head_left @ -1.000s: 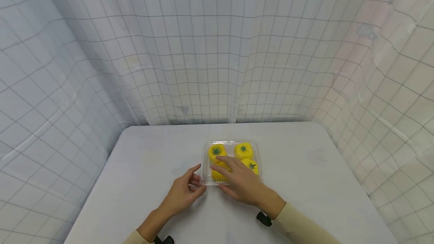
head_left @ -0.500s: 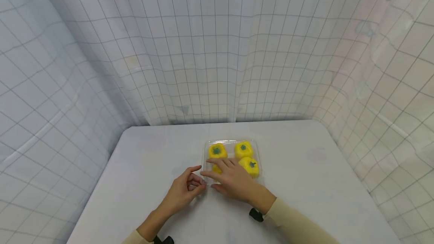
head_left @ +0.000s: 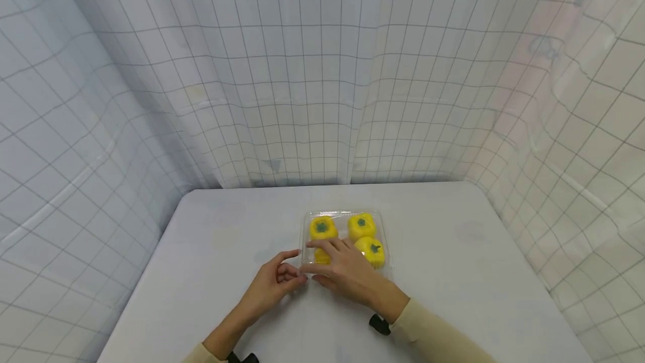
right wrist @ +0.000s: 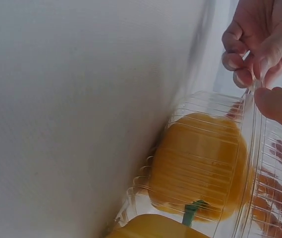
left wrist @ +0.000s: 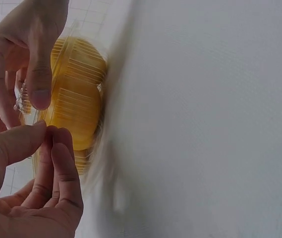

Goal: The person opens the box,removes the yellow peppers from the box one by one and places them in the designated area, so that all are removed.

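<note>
A clear plastic clamshell box (head_left: 342, 220) lies on the white table, its lid down over several yellow bell peppers (head_left: 361, 226) with green stems. At the near left corner, my left hand (head_left: 272, 287) pinches the box's rim between thumb and fingers. My right hand (head_left: 350, 276) lies across the near part of the lid and hides most of one pepper. In the left wrist view the right hand's thumb (left wrist: 40, 89) is at the rim, with its fingers bent over the lid. The right wrist view shows both hands meeting close together at the rim (right wrist: 250, 148).
The white table (head_left: 463, 273) extends on both sides of the box. White curtains with a grid pattern (head_left: 322, 71) stand behind it and along the left and right. Black wrist straps (head_left: 379, 324) sit below the sleeves' cuffs.
My right hand has slid left along the near part of the lid, toward the left hand at the corner, and uncovered the near right pepper. The left hand has barely moved.
</note>
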Motion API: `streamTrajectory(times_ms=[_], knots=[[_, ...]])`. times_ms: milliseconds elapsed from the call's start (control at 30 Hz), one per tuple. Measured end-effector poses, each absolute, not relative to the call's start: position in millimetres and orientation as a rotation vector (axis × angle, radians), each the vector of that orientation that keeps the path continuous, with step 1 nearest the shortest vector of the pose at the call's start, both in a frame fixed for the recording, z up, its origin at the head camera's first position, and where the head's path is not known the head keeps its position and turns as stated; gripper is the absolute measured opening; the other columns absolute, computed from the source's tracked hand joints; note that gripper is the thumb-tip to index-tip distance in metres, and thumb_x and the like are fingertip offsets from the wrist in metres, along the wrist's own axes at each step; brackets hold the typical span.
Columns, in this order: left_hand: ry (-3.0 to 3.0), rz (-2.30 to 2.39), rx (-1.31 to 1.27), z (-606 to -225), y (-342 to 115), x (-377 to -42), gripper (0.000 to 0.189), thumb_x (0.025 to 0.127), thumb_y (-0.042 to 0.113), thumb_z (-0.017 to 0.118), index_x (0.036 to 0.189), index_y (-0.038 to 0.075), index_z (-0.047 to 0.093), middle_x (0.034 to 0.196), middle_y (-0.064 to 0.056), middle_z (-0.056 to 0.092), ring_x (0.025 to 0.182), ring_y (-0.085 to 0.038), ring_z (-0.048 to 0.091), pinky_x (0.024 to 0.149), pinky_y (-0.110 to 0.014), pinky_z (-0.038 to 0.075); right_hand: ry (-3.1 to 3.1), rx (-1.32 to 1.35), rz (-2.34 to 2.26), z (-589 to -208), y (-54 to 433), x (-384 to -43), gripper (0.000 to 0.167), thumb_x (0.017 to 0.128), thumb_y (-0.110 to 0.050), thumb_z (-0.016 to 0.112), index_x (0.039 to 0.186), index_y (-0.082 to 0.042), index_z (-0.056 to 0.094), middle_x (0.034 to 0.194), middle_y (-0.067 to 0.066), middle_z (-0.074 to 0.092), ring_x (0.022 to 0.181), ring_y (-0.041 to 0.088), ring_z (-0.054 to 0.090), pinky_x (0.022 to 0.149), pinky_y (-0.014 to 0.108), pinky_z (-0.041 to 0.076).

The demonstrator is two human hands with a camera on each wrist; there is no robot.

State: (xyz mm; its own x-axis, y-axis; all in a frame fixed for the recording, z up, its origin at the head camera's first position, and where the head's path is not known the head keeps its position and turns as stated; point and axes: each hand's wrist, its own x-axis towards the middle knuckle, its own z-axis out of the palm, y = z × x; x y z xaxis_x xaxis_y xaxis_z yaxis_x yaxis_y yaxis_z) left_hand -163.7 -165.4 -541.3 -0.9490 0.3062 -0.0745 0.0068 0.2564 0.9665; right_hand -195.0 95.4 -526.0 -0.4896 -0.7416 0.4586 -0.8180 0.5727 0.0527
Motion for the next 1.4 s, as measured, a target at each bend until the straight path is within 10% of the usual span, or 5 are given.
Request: streamTrajectory(times_ms=[667,1400], knots=[[1.965,1.902,0.02,-542.6,-167.4,-159.0,0.066,0.111,0.015,0.08,0.169,0.002,0.05,0.116,-0.013,0.089,0.105,-0.015,0.084,0.095,-0.027,0.067,-2.266,1.19,0.314,-534.1,85.7,-189.8,0.016,0.095,-0.039,0.1,0.108,-0.036,0.091,0.145,-0.005,0.077,0.125,0.019,0.074,0.093,0.031,0.061],[1.938,1.946,-0.066,-538.5,-162.8,-162.0,0.065,0.106,0.007,0.079,0.166,0.003,0.053,0.104,-0.004,0.089,0.099,-0.012,0.082,0.09,-0.025,0.066,-2.246,1.169,0.328,-537.6,81.2,-187.2,0.017,0.097,-0.024,0.098,0.106,-0.028,0.083,0.123,-0.007,0.077,0.107,0.012,0.08,0.086,0.026,0.058]])
